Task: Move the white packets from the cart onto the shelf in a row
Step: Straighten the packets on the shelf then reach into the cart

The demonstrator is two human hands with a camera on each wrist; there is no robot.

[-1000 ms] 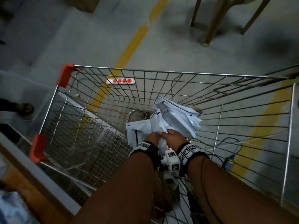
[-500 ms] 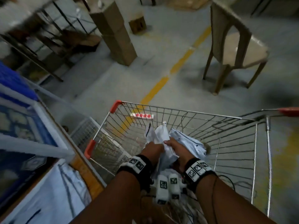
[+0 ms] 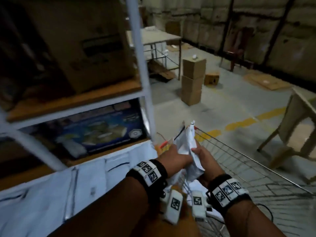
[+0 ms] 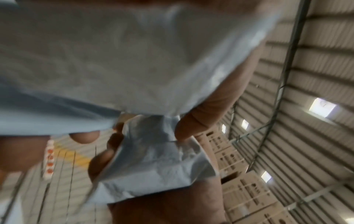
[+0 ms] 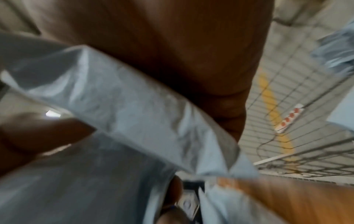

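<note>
Both hands engaged on a bunch of white packets point(image 3: 187, 147), raised just above the near corner of the cart point(image 3: 248, 170) and beside the shelf point(image 3: 42, 170). Left hand point(image 3: 174, 156) curled round the bunch from the left side; right hand point(image 3: 203, 156) curled round it from the right, thumb on top. Confirmed from both wrist views: fingers point(image 4: 193, 124) pinching crumpled packet film, thumb point(image 5: 34, 133) pressed against a fold.

Step in hand, as judged: carrying the bunch across to the shelf. Recommended: keep both grips firm, since the film looks slippery and limp; clear the white upright post point(image 3: 142, 74) before lowering; set down flat next to the packets already laid there point(image 3: 95, 178), edges aligned to continue the row; release one packet at a time rather than dropping the bunch.

Count: hands, two. Packets in the bunch, at least two, exact number not determinable owing to crumpling and blur. Packets already on the shelf, several, side by side; separate edges too blurred for a firm count. Further white material visible low in the cart beneath the wrists; number not determinable. Carts, one.
</note>
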